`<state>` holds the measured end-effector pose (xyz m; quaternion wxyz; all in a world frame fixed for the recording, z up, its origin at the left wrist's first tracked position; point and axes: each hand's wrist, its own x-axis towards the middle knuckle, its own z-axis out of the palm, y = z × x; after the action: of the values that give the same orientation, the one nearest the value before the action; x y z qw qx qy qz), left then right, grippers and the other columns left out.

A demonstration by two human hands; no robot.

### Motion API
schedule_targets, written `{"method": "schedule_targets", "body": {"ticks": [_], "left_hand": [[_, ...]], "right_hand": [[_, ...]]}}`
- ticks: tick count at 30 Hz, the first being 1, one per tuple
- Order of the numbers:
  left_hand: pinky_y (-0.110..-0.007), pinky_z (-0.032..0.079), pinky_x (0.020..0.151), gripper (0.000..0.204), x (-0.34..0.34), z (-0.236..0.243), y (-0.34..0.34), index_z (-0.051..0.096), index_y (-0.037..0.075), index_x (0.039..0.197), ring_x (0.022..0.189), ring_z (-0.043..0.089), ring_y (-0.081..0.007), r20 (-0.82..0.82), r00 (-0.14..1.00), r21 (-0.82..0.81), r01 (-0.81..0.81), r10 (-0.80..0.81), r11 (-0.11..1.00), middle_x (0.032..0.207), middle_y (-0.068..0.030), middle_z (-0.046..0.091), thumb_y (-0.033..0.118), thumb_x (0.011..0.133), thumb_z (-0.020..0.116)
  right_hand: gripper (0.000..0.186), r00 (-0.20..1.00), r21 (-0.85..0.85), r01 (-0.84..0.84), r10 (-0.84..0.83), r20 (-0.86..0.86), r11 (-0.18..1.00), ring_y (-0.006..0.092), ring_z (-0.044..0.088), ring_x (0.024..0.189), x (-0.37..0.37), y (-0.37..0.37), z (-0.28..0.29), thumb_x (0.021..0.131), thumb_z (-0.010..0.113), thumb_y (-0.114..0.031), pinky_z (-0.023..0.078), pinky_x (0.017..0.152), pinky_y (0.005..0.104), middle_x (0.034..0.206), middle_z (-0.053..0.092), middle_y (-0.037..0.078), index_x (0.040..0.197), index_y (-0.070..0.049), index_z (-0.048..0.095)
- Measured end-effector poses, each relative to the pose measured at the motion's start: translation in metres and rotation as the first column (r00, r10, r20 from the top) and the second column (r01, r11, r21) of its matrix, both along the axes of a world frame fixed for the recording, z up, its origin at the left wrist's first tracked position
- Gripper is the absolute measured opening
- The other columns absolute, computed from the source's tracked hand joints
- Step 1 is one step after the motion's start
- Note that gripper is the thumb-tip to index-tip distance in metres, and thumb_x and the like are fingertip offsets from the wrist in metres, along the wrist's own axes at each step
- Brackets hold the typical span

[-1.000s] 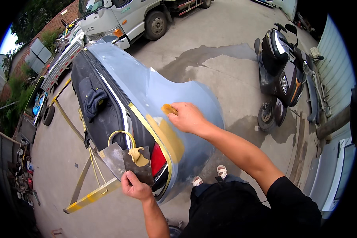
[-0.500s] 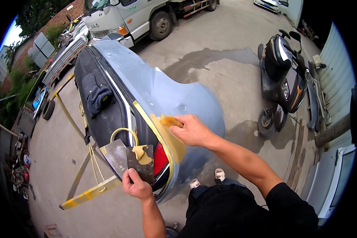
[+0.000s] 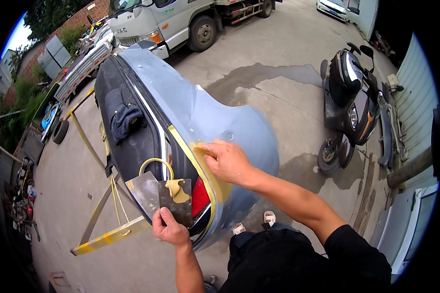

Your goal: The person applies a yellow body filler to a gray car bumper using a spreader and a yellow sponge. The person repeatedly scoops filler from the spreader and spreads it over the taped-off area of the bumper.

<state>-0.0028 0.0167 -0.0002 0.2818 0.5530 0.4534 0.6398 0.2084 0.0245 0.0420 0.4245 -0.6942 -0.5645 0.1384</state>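
Right fingers hold a spreader near the tape edge, open panel rightward.

Two thin grey metal plates, the darker one overlapping the other, are pinched at their lower edge in the left hand, a lump of tan putty near the darker one's upper edge. A yellow-brown spreader (mostly hidden by the right hand) sits at the upper end of a tan filler patch along the blue-grey car body panel.
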Motion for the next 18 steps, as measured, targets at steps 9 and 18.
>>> {"method": "schedule_targets", "body": {"ticks": [9,18], "left_hand": [[-0.024,0.042,0.063,0.024,-0.003,-0.001,0.001,0.062,-0.005,0.086,0.07,0.05,-0.0099,-0.018,1.0,0.002,0.018,-0.018,1.0,0.075,-0.003,0.06,0.017,0.092,0.056],[-0.024,0.042,0.063,0.023,0.0,-0.001,-0.001,0.062,-0.005,0.087,0.07,0.05,-0.0101,-0.003,1.0,0.0,0.007,-0.007,1.0,0.075,-0.0029,0.06,0.016,0.092,0.056]], "right_hand": [[0.021,0.989,-0.064,0.006,-0.016,-0.146,0.998,0.04,0.058,0.08,0.035,0.012,0.018,0.078,0.052,-0.015,0.046,0.071,0.0467,0.084,0.063,0.021,0.089,-0.001,0.063],[0.028,0.999,-0.053,-0.025,0.027,0.042,0.998,0.0356,0.06,0.087,0.016,0.031,0.005,0.079,0.051,-0.014,0.047,0.078,0.0435,0.09,0.065,0.017,0.101,-0.006,0.065]]}}
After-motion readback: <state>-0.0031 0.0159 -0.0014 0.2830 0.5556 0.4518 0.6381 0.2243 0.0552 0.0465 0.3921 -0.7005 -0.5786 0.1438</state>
